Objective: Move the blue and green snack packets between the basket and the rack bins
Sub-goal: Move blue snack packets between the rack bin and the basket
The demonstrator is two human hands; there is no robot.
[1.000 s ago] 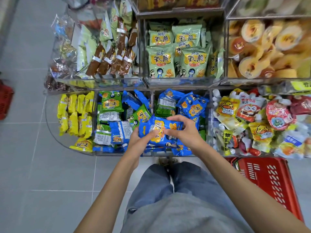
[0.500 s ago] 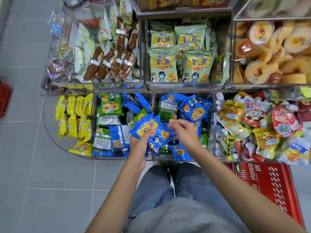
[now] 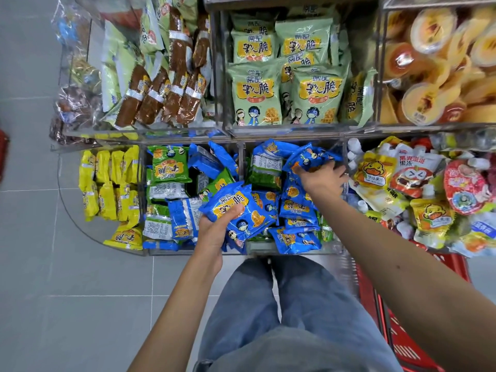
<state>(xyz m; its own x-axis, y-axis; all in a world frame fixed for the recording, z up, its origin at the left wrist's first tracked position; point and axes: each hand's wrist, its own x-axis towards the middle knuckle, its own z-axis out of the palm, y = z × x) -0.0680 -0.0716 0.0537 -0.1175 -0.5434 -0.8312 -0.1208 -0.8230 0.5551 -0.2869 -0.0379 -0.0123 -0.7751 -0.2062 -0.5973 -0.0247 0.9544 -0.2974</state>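
The person is standing over the rack with both arms reaching into its lower bins (image 3: 243, 167), where blue and green snack packets are lying heaped together. The left hand (image 3: 213, 232) is clutching a small stack of blue packets (image 3: 236, 208) just above the front of the pile, its grip clamped on them with the thumb lying across the top packet and the fingers wrapping underneath. The right hand (image 3: 320, 178) is reaching deeper into the right of the two middle bins, its grip curling down onto another blue packet (image 3: 308, 157) near the back wall. A green packet (image 3: 169, 167) is lying face up in the left middle bin, well apart from both hands. The red basket (image 3: 371, 296) is sitting on the grey floor (image 3: 53, 291) at the person's right, partly hidden under the right forearm. Yellow packets (image 3: 107, 183) are filling the bin at far left, and jelly pouches (image 3: 402, 178) are crowding the one at far right
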